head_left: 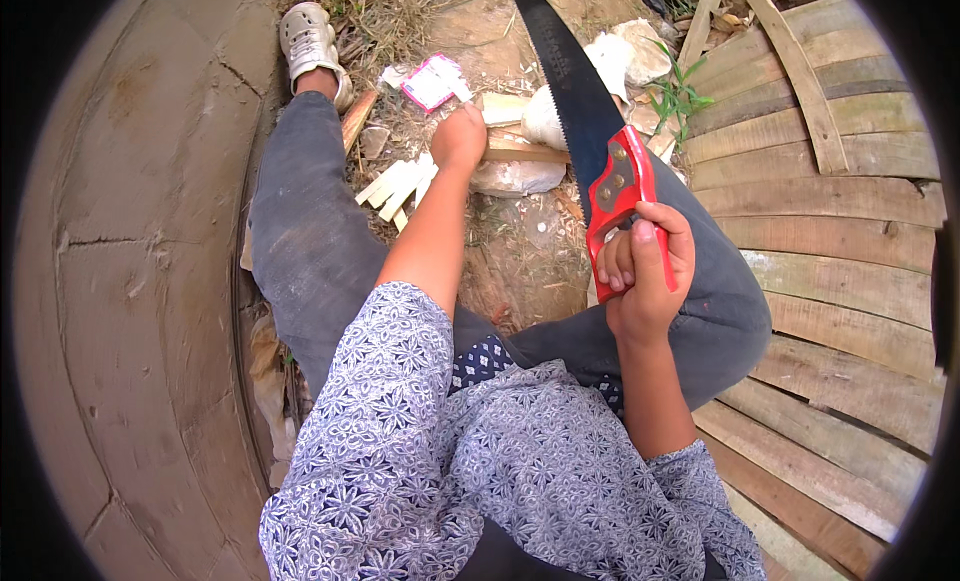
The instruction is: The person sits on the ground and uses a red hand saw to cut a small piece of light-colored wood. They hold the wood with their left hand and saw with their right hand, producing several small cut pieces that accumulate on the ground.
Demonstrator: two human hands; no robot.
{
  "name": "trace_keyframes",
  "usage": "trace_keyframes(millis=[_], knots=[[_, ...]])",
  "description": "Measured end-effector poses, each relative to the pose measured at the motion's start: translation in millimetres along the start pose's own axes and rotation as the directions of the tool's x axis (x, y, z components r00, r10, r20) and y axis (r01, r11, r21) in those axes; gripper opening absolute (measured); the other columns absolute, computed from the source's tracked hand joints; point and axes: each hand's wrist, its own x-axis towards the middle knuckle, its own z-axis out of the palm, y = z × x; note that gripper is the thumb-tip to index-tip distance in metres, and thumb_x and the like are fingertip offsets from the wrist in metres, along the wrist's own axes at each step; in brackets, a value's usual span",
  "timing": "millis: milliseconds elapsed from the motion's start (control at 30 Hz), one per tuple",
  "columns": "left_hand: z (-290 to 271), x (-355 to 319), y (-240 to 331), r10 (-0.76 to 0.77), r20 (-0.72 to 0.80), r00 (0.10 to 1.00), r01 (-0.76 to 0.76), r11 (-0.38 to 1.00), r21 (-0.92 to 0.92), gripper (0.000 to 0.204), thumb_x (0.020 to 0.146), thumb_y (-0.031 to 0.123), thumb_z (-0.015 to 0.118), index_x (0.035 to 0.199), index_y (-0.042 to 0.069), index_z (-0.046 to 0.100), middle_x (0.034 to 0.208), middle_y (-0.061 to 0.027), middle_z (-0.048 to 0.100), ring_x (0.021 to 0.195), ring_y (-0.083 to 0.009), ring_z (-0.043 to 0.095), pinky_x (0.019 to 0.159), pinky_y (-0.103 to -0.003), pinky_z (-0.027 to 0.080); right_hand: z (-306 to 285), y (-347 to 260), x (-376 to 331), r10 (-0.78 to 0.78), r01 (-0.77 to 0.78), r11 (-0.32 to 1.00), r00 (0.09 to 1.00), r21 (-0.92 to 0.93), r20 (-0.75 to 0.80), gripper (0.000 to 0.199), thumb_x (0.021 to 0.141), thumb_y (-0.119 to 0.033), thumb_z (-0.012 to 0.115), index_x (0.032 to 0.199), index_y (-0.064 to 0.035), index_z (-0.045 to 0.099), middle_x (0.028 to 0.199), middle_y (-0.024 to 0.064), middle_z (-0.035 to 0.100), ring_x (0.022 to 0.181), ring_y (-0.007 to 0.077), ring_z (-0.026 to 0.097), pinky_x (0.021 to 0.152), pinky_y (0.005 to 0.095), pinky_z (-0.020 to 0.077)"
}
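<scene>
My right hand (655,271) is closed around the red handle of a handsaw (575,76). Its dark toothed blade points up and away, raised above the ground. My left hand (460,138) is closed at the left end of a wooden strip (525,151), its fingertips mostly hidden. That strip lies over a pale stone (517,178), beside the white clog (543,119) on my right foot. The blade looks apart from the wood. Several short cut sticks (398,186) lie in a loose heap just left of my left forearm.
A pink and white packet (432,83) lies beyond my left hand. Wooden planks (830,221) line the right side, with a loose slat (800,76) across them. A cracked brown surface (130,231) runs along the left. Green weeds (682,101) grow near the blade.
</scene>
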Motion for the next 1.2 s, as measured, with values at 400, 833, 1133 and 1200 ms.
trace_keyframes(millis=[400, 833, 1133, 1200], knots=[[8.9, 8.2, -27.7, 0.076, 0.012, 0.997, -0.074, 0.992, -0.105, 0.059, 0.1, 0.043, 0.028, 0.096, 0.002, 0.07, 0.099, -0.0258, 0.068, 0.094, -0.0464, 0.063, 0.085, -0.053, 0.049, -20.8, 96.6, 3.4, 0.227, -0.223, 0.953, 0.974, -0.203, -0.004, 0.015, 0.096, -0.004, 0.058, 0.109, -0.0031, 0.065, 0.086, -0.0011, 0.061, 0.064, 0.0004, 0.047, 0.055, 0.0179, 0.0369], [24.9, 26.6, -23.6, 0.14, -0.125, 0.982, -0.159, 0.976, -0.151, 0.062, 0.101, 0.043, 0.031, 0.083, -0.004, 0.068, 0.083, -0.03, 0.065, 0.084, -0.0501, 0.062, 0.076, -0.055, 0.047, -24.1, 115.9, 35.6, 0.266, -0.245, 0.921, 0.963, -0.303, 0.029, 0.014, 0.094, -0.002, 0.059, 0.105, -0.0021, 0.068, 0.094, 0.002, 0.065, 0.078, 0.0043, 0.055, 0.071, 0.0209, 0.0445], [28.9, 39.8, -27.8, 0.138, -0.116, 0.984, -0.157, 0.971, -0.179, 0.063, 0.101, 0.043, 0.03, 0.081, -0.005, 0.065, 0.081, -0.0312, 0.064, 0.081, -0.0515, 0.061, 0.074, -0.056, 0.045, -23.9, 120.5, 38.1, 0.232, -0.21, 0.931, 0.972, -0.299, 0.041, 0.014, 0.094, -0.003, 0.059, 0.105, -0.0025, 0.068, 0.091, 0.0014, 0.065, 0.076, 0.0042, 0.054, 0.068, 0.021, 0.044], [27.9, 41.0, -28.0, 0.132, -0.091, 0.987, -0.147, 0.972, -0.183, 0.063, 0.101, 0.042, 0.03, 0.081, -0.005, 0.065, 0.082, -0.0317, 0.064, 0.082, -0.0516, 0.06, 0.075, -0.056, 0.044, -20.4, 125.0, 38.4, 0.171, -0.156, 0.943, 0.985, -0.293, 0.029, 0.014, 0.095, -0.003, 0.059, 0.105, -0.0025, 0.068, 0.09, 0.001, 0.065, 0.075, 0.0041, 0.054, 0.067, 0.0209, 0.0436]])
